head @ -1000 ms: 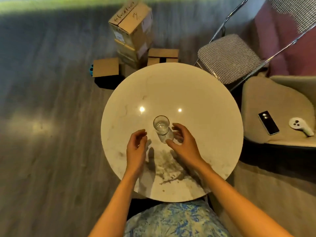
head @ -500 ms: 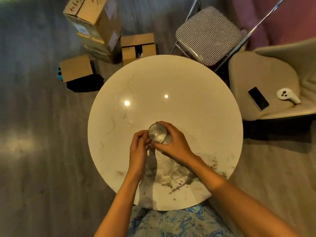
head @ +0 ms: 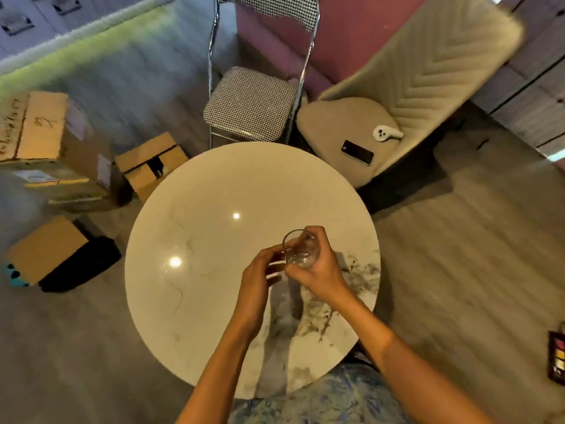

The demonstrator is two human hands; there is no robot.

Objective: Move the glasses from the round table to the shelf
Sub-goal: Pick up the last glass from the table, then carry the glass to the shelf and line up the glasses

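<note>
R grip (head: 318, 270) clenched round glass (head: 301, 250), tilted above counter (head: 214, 209) near-right; L grip (head: 256, 280) steadies its side w/ fingertips, prob. for carrying.

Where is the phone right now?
In the head view, the black phone lies flat on the seat of the beige chair at upper right, beyond the round table, next to a small white controller.
</note>
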